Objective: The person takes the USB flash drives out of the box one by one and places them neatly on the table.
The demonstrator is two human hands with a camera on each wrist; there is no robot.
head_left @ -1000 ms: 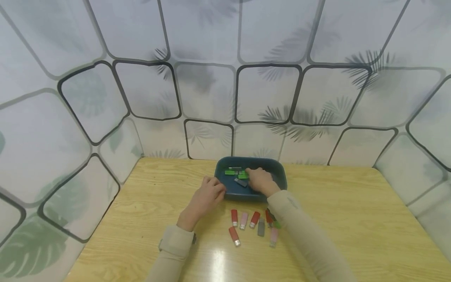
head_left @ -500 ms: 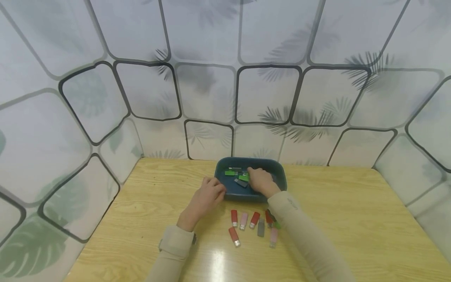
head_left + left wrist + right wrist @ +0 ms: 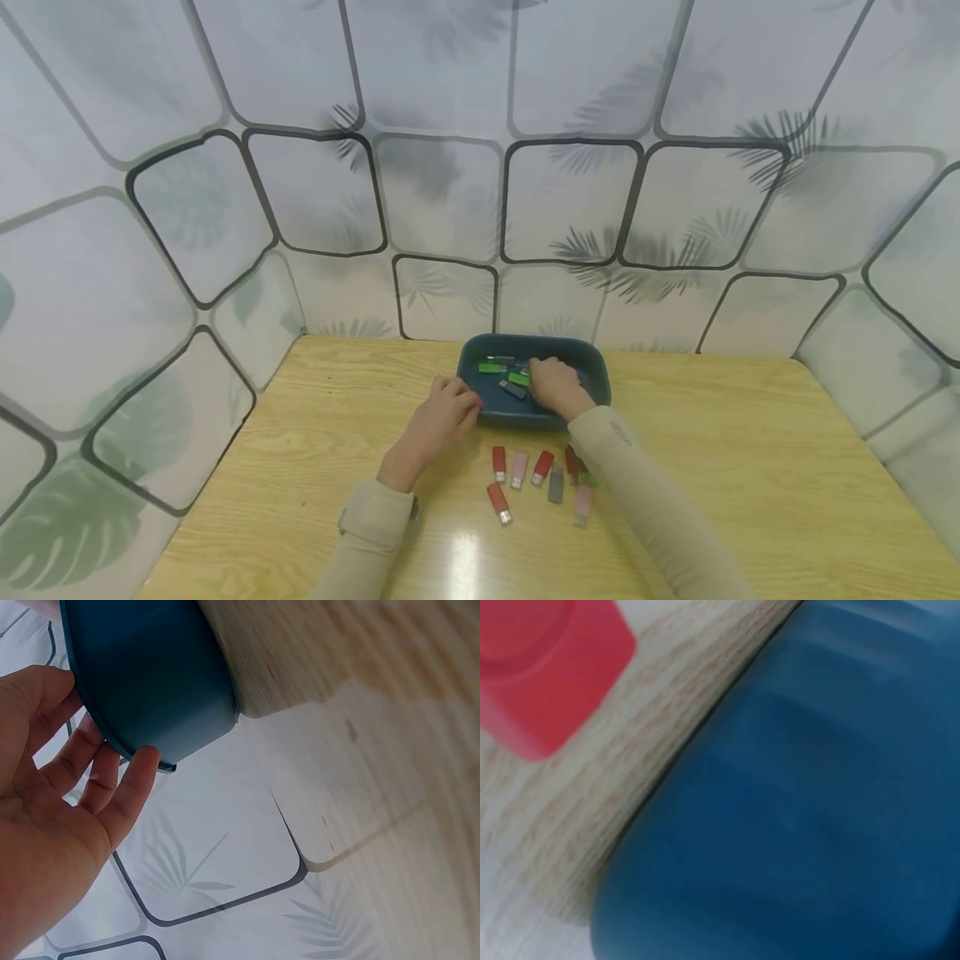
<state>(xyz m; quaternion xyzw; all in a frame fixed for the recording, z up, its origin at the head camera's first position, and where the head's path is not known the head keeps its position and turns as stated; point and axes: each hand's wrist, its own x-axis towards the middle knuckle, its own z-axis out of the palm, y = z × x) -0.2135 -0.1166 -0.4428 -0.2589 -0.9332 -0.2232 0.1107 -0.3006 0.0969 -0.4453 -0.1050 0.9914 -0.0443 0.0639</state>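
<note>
A dark blue plastic bin [image 3: 517, 421] stands near the back edge of the table. My left hand [image 3: 442, 412] holds its near left corner, and the left wrist view shows thumb and fingers around the rim. Inside the bin, my right hand [image 3: 557, 385] reaches down, fingers bent, right beside a green USB stick [image 3: 519, 379]. I cannot tell whether it pinches anything, as its fingertips are hidden. Left of it lie another green USB stick [image 3: 492, 368], a grey one [image 3: 513, 389] and a dark grey one [image 3: 501, 360].
On the wooden table [image 3: 315, 450] before the bin lie several USB sticks: red ones [image 3: 498, 502], pink ones [image 3: 519, 469], a grey one [image 3: 556, 485] and a green one [image 3: 590, 479] partly under the right sleeve [image 3: 645, 492]. A patterned curtain [image 3: 442, 200] rises behind the table.
Inside the bin my right hand has shifted slightly to the right. The green USB stick beside its fingers has turned and slid a little. My left hand stays at the bin's corner.
</note>
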